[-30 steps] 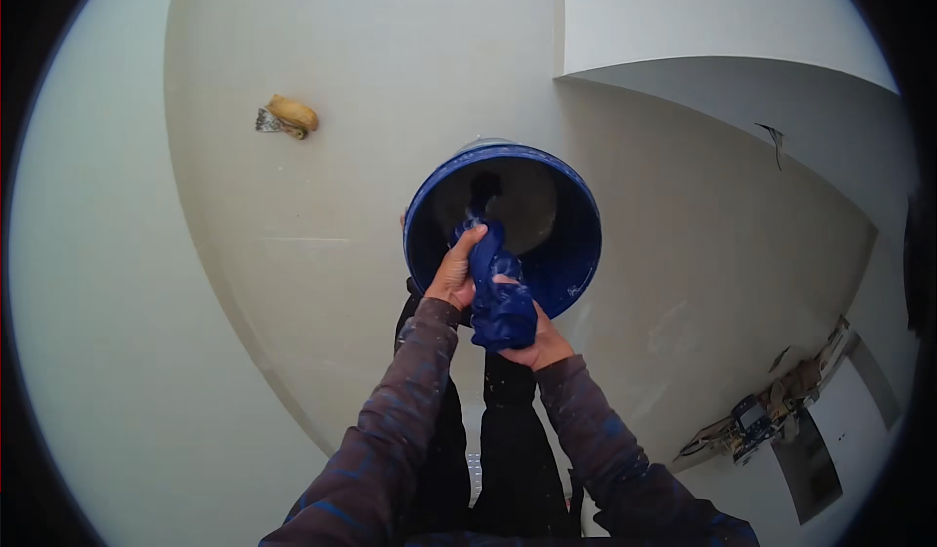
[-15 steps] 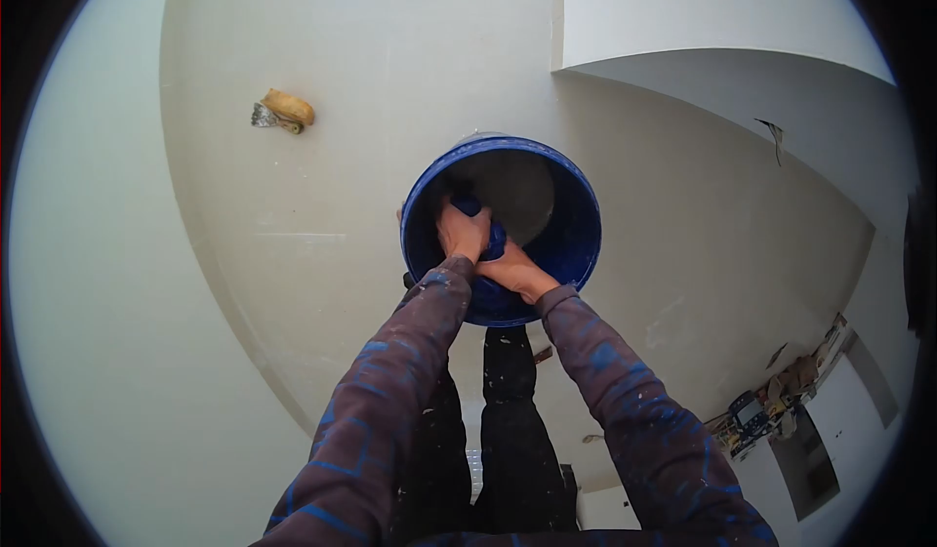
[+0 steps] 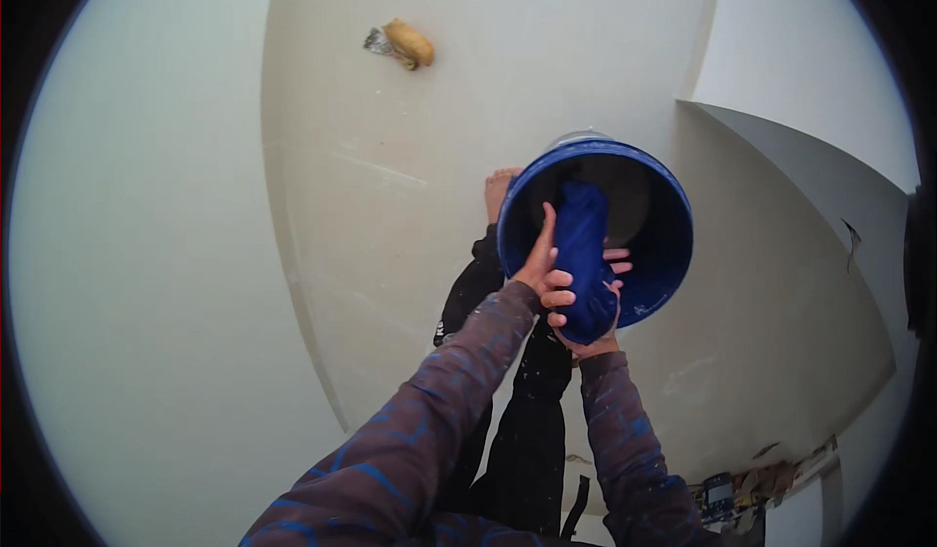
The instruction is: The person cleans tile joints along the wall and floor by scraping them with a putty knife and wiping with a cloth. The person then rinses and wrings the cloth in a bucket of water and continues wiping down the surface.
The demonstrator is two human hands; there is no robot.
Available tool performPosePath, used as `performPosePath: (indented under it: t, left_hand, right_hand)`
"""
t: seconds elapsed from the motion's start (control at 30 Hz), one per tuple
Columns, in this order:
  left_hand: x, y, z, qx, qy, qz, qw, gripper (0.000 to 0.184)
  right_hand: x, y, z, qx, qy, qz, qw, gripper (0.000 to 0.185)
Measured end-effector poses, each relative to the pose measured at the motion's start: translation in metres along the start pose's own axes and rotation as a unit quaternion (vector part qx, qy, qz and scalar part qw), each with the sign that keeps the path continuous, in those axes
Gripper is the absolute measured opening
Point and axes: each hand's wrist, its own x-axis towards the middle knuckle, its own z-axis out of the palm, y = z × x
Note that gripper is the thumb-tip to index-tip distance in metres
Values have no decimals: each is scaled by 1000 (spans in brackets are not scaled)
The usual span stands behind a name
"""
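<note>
Presently | blue bucket (image 3: 669, 249) (contents unclear in shadow) | left grip (image 3: 534, 266), right grip (image 3: 599, 338): both curled round blue cloth (image 3: 583, 244) at its mouth

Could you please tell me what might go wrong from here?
The blue cloth, held between the left hand and right hand, could slip into the bucket beneath it.

Its near end appears to reach over the bucket's near rim, so if it is wet, drips might land outside.

A bare foot is right beside the bucket, so a misstep could knock it.
</note>
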Motion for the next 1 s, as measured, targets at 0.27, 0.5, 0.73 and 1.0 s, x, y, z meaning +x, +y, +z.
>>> performPosePath:
  t: [0.27,0.5,0.73,1.0]
  left_hand:
    - [20,15,2,213,73,6,974,57]
    - [32,-7,2,565,304,188,743,75]
    - [8,-17,15,554,245,356,712,76]
    - [-41,-53,11,712,105,390,574,69]
  right_hand:
    - [-8,-15,54,-441,399,-4,804,71]
    - [12,-60,-20,-824,385,-4,416,45]
    - [5,-103,2,-899,213,56,380,61]
    - [48,-78,88,-978,-21,-118,168,61]
